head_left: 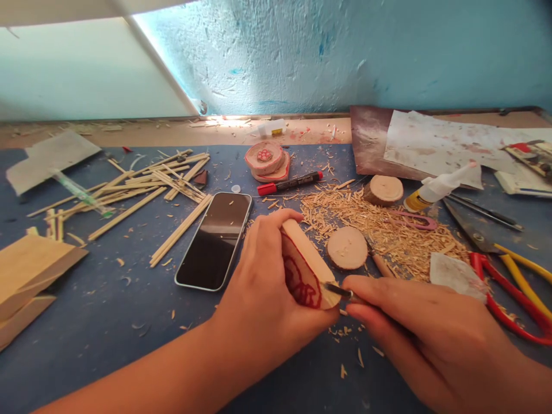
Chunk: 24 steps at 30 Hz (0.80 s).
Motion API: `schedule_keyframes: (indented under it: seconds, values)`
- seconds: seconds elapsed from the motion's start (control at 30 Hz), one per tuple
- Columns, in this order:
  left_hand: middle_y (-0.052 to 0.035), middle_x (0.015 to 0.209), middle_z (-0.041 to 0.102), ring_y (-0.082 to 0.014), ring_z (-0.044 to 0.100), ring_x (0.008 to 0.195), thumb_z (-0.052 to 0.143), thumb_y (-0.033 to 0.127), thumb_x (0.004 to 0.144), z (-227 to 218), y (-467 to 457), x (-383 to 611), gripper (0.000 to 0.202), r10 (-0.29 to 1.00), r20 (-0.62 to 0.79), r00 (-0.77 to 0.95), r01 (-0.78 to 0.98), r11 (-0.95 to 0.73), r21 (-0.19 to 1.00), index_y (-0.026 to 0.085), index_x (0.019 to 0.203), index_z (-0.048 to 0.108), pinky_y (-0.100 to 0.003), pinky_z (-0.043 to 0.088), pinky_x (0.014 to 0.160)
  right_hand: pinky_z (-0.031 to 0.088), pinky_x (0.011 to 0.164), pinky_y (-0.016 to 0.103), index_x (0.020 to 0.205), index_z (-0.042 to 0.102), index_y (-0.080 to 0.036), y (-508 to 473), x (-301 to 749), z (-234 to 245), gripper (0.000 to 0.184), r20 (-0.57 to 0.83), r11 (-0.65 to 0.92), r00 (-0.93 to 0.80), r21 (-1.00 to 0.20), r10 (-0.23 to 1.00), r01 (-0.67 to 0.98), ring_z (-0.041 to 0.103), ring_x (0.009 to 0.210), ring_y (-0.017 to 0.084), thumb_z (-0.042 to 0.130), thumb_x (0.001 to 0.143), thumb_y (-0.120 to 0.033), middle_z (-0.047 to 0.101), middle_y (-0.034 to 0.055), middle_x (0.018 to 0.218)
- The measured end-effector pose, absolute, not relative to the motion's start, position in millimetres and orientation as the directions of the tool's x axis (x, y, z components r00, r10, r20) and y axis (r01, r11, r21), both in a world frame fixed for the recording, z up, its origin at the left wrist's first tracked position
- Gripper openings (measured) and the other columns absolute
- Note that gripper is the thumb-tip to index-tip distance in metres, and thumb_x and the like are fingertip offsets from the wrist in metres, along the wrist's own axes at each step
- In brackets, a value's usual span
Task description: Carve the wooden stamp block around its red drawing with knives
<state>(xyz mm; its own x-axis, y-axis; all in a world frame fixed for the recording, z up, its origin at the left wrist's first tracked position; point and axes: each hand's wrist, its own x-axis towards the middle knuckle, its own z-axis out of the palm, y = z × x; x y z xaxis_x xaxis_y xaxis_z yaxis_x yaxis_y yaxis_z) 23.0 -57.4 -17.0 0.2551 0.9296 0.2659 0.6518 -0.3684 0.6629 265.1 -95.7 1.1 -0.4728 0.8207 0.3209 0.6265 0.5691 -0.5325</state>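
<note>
My left hand [267, 276] is wrapped round a round wooden slice [306, 267], held on edge with a red drawn pattern on its face. My right hand [414, 328] is closed on a small carving tool [340, 292]; its metal tip touches the lower edge of the slice. Wood chips lie on the blue table [107, 322] just below the tip. A second plain wooden slice [347, 248] lies flat just beyond my hands. Most of the tool's handle is hidden inside my right hand.
A black phone [215, 240] lies left of my left hand. Further off: wooden sticks [172, 184], a red marker [290, 183], stacked carved slices [266, 161], a thick wood slice [383, 190], shavings [388, 230], a glue bottle [435, 188], red-and-yellow pliers [517, 287], wood blocks [30, 276].
</note>
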Motion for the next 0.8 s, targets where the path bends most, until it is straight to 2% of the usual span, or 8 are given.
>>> schedule_keyframes:
  seconds: [0.07,0.13,0.2,0.4,0.57,0.8]
  values:
    - [-0.0094,0.142,0.069,-0.0364,0.075,0.134,0.096,0.027,0.077,-17.5,-54.4,22.3,0.092,0.923,0.292,0.252,0.662,-0.385,0.644,0.029,0.154,0.045,-0.053,0.066,0.114,0.072,0.076,0.02,0.118,0.084,-0.021,-94.0,265.6,6.7,0.03,0.27,0.535,-0.475,-0.585,0.837,0.61,0.091,0.08,0.017,0.054,0.122,-0.022,0.094,0.0052,0.102]
    - [-0.0088,0.143,0.069,-0.0367,0.073,0.135,0.096,0.026,0.077,-17.5,-50.6,20.7,0.091,0.912,0.333,0.241,0.675,-0.404,0.618,0.029,0.154,0.046,-0.054,0.065,0.117,0.064,0.061,0.019,0.103,0.079,-0.024,-92.3,265.2,12.7,0.034,0.184,0.475,-0.485,-0.654,0.855,0.588,0.085,0.066,0.014,0.052,0.123,-0.025,0.088,0.0007,0.085]
    - [-0.0088,0.145,0.068,-0.0371,0.072,0.137,0.095,0.024,0.077,-16.7,-47.4,18.9,0.091,0.904,0.362,0.225,0.684,-0.412,0.602,0.029,0.154,0.047,-0.054,0.064,0.117,0.058,0.054,0.021,0.092,0.074,-0.025,-91.0,264.7,16.3,0.035,0.106,0.415,-0.492,-0.702,0.864,0.579,0.078,0.056,0.013,0.056,0.122,-0.027,0.081,-0.0022,0.073]
    - [-0.007,0.143,0.069,-0.0371,0.072,0.129,0.096,0.025,0.075,-12.4,-46.4,17.2,0.092,0.9,0.38,0.215,0.699,-0.414,0.584,0.033,0.153,0.048,-0.053,0.064,0.111,0.053,0.048,0.029,0.085,0.068,-0.027,-90.7,263.8,9.9,0.04,0.052,0.348,-0.465,-0.738,0.884,0.578,0.074,0.052,0.018,0.052,0.121,-0.031,0.076,-0.0005,0.066]
    - [-0.0078,0.143,0.068,-0.0361,0.072,0.129,0.093,0.023,0.076,-11.4,-47.1,17.3,0.089,0.893,0.395,0.216,0.695,-0.425,0.58,0.031,0.153,0.049,-0.053,0.064,0.113,0.059,0.053,0.026,0.086,0.075,-0.027,-91.3,263.7,12.7,0.041,-0.03,0.259,-0.441,-0.772,0.897,0.58,0.073,0.055,0.018,0.056,0.121,-0.037,0.073,0.0003,0.064]
    - [-0.0073,0.137,0.065,-0.0355,0.068,0.126,0.09,0.024,0.082,-13.4,-49.5,17.6,0.082,0.865,0.434,0.251,0.711,-0.469,0.524,0.031,0.153,0.048,-0.054,0.059,0.116,0.057,0.051,0.027,0.078,0.076,-0.026,-90.9,263.1,16.7,0.05,-0.116,0.17,-0.412,-0.786,0.904,0.595,0.07,0.051,0.019,0.058,0.119,-0.049,0.07,0.0028,0.061]
